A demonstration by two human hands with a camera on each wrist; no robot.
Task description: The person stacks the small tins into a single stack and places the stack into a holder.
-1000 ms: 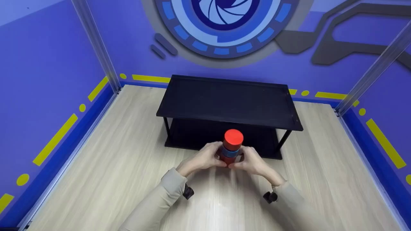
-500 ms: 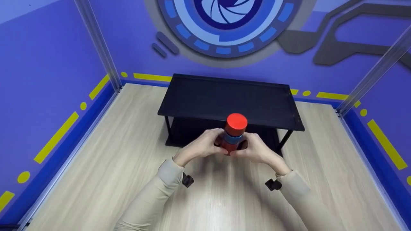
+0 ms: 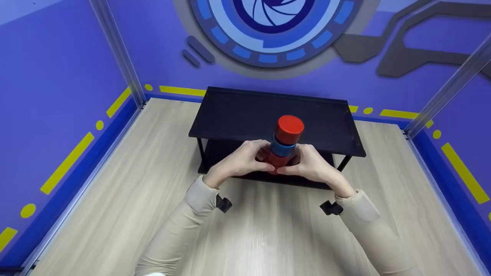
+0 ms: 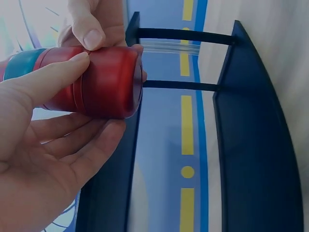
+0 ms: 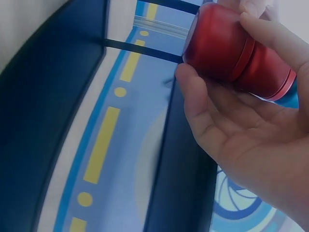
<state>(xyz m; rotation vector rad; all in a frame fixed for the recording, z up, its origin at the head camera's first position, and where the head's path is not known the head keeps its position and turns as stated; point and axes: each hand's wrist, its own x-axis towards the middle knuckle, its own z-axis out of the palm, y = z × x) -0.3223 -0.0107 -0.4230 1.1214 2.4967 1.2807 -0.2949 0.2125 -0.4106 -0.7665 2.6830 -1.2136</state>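
Both hands hold a red, flask-shaped cylinder (image 3: pixel 290 129) with a blue band round its middle, roughly upright. My left hand (image 3: pixel 247 158) grips its lower part from the left, and my right hand (image 3: pixel 307 163) does so from the right. In the left wrist view the left thumb lies along the red body (image 4: pixel 108 82), with fingers curved beneath. The right wrist view shows the right thumb and fingers round the red base (image 5: pixel 217 41). Seen from the head, the cylinder overlaps the front edge of the black two-tier rack (image 3: pixel 245 119), its base above the table.
The rack's lower shelf (image 3: pixel 215 157) lies under the top one, joined by thin posts (image 3: pixel 344 163). Pale wood-grain table (image 3: pixel 153 153) surrounds it. Blue printed walls (image 3: pixel 57 96) with metal corner posts enclose the back and sides.
The two hands have raised the cylinder and moved it forward, from in front of the lower shelf to over the top shelf's front edge in the head view. Both hands keep their grip.
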